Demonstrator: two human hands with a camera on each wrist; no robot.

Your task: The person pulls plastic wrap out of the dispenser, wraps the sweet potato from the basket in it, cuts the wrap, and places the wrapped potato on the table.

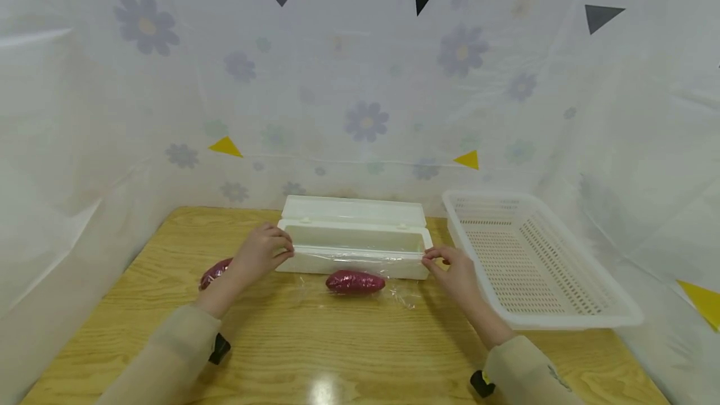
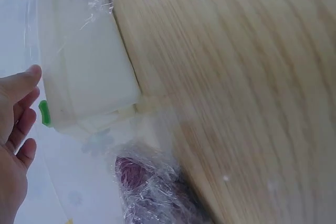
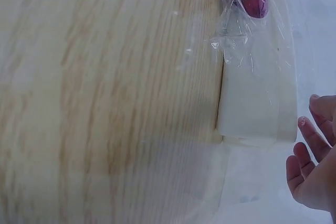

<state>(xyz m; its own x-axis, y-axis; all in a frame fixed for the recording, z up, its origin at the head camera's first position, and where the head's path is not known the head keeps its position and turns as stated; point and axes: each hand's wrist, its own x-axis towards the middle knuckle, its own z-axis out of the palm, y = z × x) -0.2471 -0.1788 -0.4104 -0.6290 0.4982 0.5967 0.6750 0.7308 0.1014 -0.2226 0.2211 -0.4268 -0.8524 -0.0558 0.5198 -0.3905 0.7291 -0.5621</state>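
Note:
A long white plastic-wrap dispenser box (image 1: 349, 265) stands with its lid (image 1: 354, 210) raised at the back. Clear plastic wrap (image 1: 404, 296) comes down over its front and onto the table. On the wrap, close before the box, lies a reddish-purple sweet potato (image 1: 355, 282). My left hand (image 1: 259, 255) pinches the wrap's edge at the box's left front corner, near a green piece (image 2: 45, 113). At the right front corner, thumb and forefinger of my right hand (image 1: 458, 272) pinch the wrap too. Another sweet potato (image 2: 152, 190), covered in crinkled wrap, sits beside my left forearm.
A white slotted basket (image 1: 562, 319) stands on the right side of the wooden table (image 1: 337, 342), close to my right hand. Behind the table hangs a pale flowered sheet (image 1: 360, 80), and similar sheeting closes off both sides.

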